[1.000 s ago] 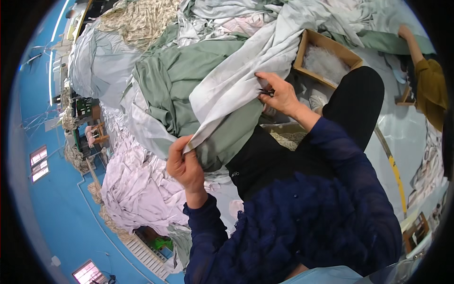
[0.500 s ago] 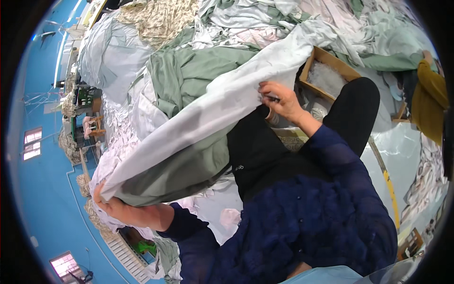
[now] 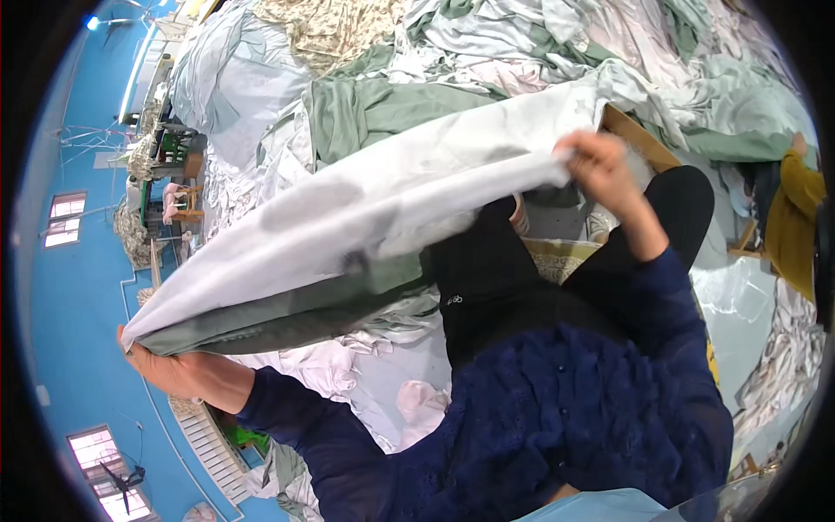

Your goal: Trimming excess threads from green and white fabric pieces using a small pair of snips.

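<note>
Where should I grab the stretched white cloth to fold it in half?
Probably the white cloth's taut top edge at its middle, coming from above. The left hand and right hand pinch its two ends, so the span hangs open between them, and the lower part sags toward the pile of fabric.

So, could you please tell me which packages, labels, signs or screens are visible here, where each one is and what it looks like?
Box: an open brown cardboard box, rectangular, beyond the right hand, partly hidden by the white sheet.
No labels, signs or screens can be made out; the rest is piled cloth.
</note>
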{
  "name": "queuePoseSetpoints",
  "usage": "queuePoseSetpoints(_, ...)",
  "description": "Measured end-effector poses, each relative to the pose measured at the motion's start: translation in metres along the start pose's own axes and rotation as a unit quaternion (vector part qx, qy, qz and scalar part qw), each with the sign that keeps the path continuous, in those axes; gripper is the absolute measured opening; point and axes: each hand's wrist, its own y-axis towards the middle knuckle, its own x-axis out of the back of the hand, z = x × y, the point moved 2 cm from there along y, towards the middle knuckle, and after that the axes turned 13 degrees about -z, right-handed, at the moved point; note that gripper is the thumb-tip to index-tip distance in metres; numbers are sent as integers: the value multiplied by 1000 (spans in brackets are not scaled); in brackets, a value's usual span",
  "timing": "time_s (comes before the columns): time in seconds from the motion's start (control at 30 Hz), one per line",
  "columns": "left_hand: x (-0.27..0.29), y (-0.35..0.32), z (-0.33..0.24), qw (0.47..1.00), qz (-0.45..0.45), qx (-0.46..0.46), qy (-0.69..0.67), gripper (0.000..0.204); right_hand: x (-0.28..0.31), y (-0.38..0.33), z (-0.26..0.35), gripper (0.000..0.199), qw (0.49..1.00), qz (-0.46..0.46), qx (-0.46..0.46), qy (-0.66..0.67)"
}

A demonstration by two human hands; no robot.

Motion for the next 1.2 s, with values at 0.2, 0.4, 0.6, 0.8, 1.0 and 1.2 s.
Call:
queuePoseSetpoints(0.2, -36, -36, 10, 831, -104, 483, -256, 28, 14, 133, -4, 15, 1000, -13, -3, 22)
queuePoseSetpoints(0.4, -53, -123, 57, 824, -43, 502, -259, 15, -65, 77, -72, 21, 999, -17, -28, -30)
queuePoseSetpoints(0.6, -69, -179, 88, 793, -21, 517, -320, 11, -100, -16, -45, 28, 997, 40, -63, -3)
queuePoseSetpoints(0.8, -86, -192, 99, 801, -21, 521, -295, 10, -121, -47, -4, 49, 997, 73, 6, -20)
queuePoseSetpoints(1.0, -87, -196, 97, 811, -33, 512, -282, 11, -148, -48, 18, 56, 989, 66, 60, -116)
queuePoseSetpoints(1.2, -86, -190, 97, 797, -38, 525, -297, 10, -156, -51, 16, 52, 987, 60, 87, -120)
